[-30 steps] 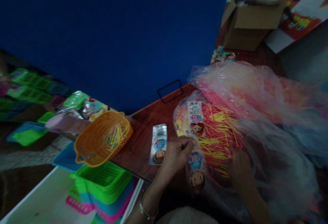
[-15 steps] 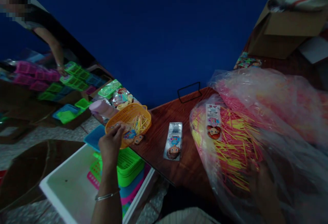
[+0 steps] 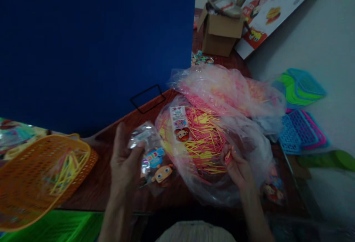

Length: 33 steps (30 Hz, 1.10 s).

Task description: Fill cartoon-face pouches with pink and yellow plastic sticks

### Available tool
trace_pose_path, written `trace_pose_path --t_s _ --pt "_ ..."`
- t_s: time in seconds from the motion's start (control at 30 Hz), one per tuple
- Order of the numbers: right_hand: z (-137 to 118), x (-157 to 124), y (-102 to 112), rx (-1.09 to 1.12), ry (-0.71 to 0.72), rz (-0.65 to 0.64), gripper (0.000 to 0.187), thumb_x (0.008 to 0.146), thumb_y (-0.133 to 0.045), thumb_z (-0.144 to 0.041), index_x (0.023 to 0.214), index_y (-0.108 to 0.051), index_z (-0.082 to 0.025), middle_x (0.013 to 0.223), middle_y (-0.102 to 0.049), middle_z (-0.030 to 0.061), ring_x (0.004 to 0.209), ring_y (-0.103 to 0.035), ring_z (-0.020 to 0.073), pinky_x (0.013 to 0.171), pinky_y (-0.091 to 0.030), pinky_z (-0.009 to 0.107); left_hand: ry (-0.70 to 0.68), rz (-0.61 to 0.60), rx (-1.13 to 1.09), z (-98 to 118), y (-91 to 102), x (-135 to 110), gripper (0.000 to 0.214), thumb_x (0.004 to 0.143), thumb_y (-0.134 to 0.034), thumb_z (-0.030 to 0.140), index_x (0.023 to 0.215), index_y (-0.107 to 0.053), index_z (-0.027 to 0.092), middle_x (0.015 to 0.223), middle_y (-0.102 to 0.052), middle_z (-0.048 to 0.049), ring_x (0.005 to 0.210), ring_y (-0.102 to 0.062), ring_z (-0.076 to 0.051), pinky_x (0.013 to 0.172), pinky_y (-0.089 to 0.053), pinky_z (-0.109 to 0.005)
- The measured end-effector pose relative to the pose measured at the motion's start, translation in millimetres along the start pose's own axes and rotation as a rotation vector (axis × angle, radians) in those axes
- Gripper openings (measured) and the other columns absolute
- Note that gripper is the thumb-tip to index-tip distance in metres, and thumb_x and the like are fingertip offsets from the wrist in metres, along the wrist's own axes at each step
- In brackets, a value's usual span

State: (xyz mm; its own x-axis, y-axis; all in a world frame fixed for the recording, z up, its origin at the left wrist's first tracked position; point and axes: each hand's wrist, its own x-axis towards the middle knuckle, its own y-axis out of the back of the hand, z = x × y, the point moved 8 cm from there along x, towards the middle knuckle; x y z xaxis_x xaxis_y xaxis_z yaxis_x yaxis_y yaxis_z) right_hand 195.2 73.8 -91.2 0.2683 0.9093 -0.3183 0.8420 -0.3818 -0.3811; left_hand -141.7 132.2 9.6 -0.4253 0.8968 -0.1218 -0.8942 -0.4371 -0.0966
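Your left hand [image 3: 123, 160] holds a small clear packet [image 3: 151, 153] with a cartoon face printed on it. The thumb presses on its upper end and the other fingers are behind it, so the grip is closed on the packet but only at one end. The packet is above the brown table [image 3: 116, 183], at about 9 o'clock from the big plastic bag [image 3: 210, 149]. Because you pinch only the top, the lower end hangs free. It can swing or slip out if the film is slick.

Your right hand [image 3: 237, 164] is at the bag's 5 o'clock edge, with fingers curled narrow on a few pink and yellow sticks [image 3: 202, 142]. I cannot tell if they really grip the sticks or only the film. The sticks are loose and thin, so a weak pinch can drop some on the table, or pull out more than you want.

The bag is open toward you and sits near the table's front edge. If you drag it with the right hand, sticks can spill over that edge. A second printed packet [image 3: 180, 123] lies on top of the sticks at 11 o'clock and can slide off.

The orange basket [image 3: 41, 175] at 9 o'clock hangs partly over the table edge, with sticks inside. A bump from your left forearm can tip it.
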Motion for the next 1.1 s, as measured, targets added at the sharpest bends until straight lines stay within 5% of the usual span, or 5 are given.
trace_pose_path --t_s 0.13,0.3,0.4,0.6,1.1 --pt "-3.9 -6.7 -6.5 0.191 -0.085 0.023 0.026 0.085 -0.04 -0.017 0.095 -0.063 -0.024 0.097 -0.067 0.0037 0.099 -0.062 0.0147 0.088 -0.05 0.039 0.339 -0.392 -0.189 -52.7 -80.4 -40.0 0.095 0.064 -0.072 0.022 0.14 -0.018 0.037 0.079 -0.068 0.0037 0.057 -0.06 -0.011 0.056 -0.05 -0.021" --pt "-10.0 -9.3 -13.6 0.403 -0.157 0.017 0.035 0.085 -0.033 -0.007 0.098 -0.062 -0.023 0.094 -0.069 0.0008 0.101 -0.061 0.0101 0.09 -0.049 0.037 0.613 -0.657 -0.204 -99.4 -123.8 -78.6 0.047 0.064 -0.073 0.026 0.109 -0.061 0.018 0.07 -0.068 -0.0014 0.061 -0.062 -0.014 0.063 -0.051 -0.026" --pt "-14.5 -8.3 -15.3 0.394 -0.144 -0.015 0.034 0.087 -0.035 -0.008 0.099 -0.062 -0.024 0.094 -0.07 -0.0006 0.099 -0.061 0.0084 0.092 -0.048 0.035 0.703 -0.634 -0.192 -117.0 -128.1 -84.7 0.021 0.064 -0.073 0.027 0.077 -0.068 0.011 0.065 -0.067 -0.0035 0.057 -0.062 -0.013 0.06 -0.051 -0.024" --pt "-15.9 -4.8 -14.4 0.395 -0.159 0.001 0.04 0.088 -0.028 -0.005 0.099 -0.063 -0.022 0.09 -0.071 0.0012 0.098 -0.063 0.0092 0.094 -0.046 0.038 0.77 -0.527 -0.253 -125.4 -129.8 -83.7 0.021 0.058 -0.077 0.025 0.061 -0.061 0.012 0.053 -0.062 0.0007 0.047 -0.055 -0.009 0.048 -0.046 -0.019" --pt "-8.7 -7.3 -22.4 0.861 -0.385 0.104 0.039 0.091 -0.026 -0.005 0.109 -0.057 -0.019 0.086 -0.072 0.001 0.09 -0.066 0.0067 0.084 -0.052 0.025 0.791 -0.529 -0.185 -136.2 -129.1 -81.2 0.028 0.058 -0.076 0.031 0.076 -0.064 0.013 0.055 -0.061 0.002 0.049 -0.055 -0.011 0.051 -0.045 -0.023"
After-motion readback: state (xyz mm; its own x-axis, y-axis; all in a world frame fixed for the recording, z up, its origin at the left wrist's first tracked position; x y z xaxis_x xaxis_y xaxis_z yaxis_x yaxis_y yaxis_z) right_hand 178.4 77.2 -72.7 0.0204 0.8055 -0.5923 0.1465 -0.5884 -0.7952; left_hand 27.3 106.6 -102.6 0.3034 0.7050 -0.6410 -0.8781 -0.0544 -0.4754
